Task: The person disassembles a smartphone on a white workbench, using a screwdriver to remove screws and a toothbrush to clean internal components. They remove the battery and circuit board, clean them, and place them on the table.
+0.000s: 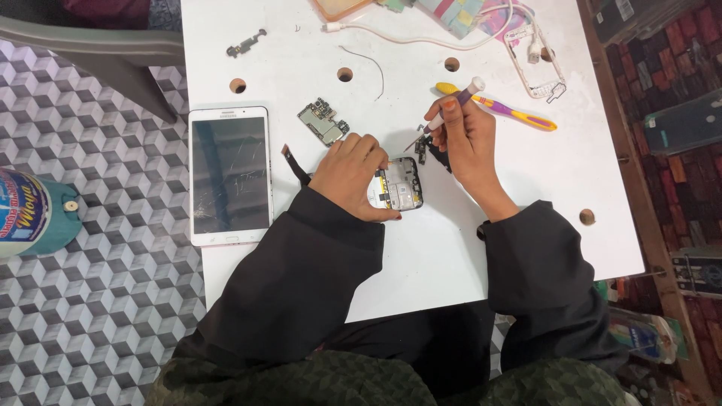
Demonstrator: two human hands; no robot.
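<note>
One camera only, worn on the head, looking almost straight down from above the person's lap onto a white table (451,256). It sits fairly near: both black sleeves fill the lower frame, and the left hand (350,174) and right hand (466,139) lie near the centre. Beyond the fingertips the table's far edge is cut off; left of the left fingers, patterned floor (90,316) shows.

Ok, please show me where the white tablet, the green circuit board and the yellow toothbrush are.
white tablet (229,176): head view, middle of its dark cracked screen.
green circuit board (323,122): head view, centre of the board.
yellow toothbrush (519,114): head view, on the handle, right of the right hand.
</note>
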